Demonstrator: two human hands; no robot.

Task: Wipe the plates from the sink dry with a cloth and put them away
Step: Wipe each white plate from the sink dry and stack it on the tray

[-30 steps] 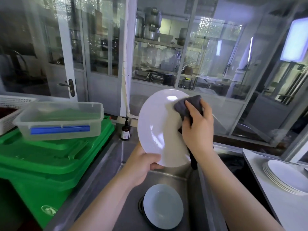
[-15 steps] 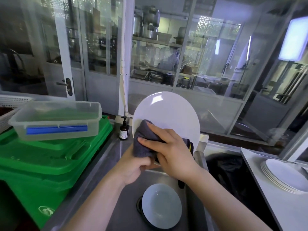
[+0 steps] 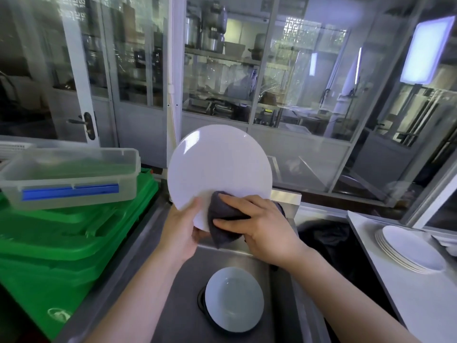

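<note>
The right hand (image 3: 264, 229) has its fingers (image 3: 235, 200) curled over a dark grey cloth (image 3: 221, 224), gripping it and pressing it against the lower edge of a white plate (image 3: 218, 167). The left hand (image 3: 181, 230) grips that same lower rim from the left, thumb on the face, holding the plate upright above the sink (image 3: 188, 280). In the sink basin, directly below, lies a pale blue-grey plate (image 3: 233, 298) over the drain. On the table's far right edge sits a stack of white plates (image 3: 413, 248). Left of the sink, a clear lidded box (image 3: 71, 178) rests on a green bin (image 3: 61, 238).
</note>
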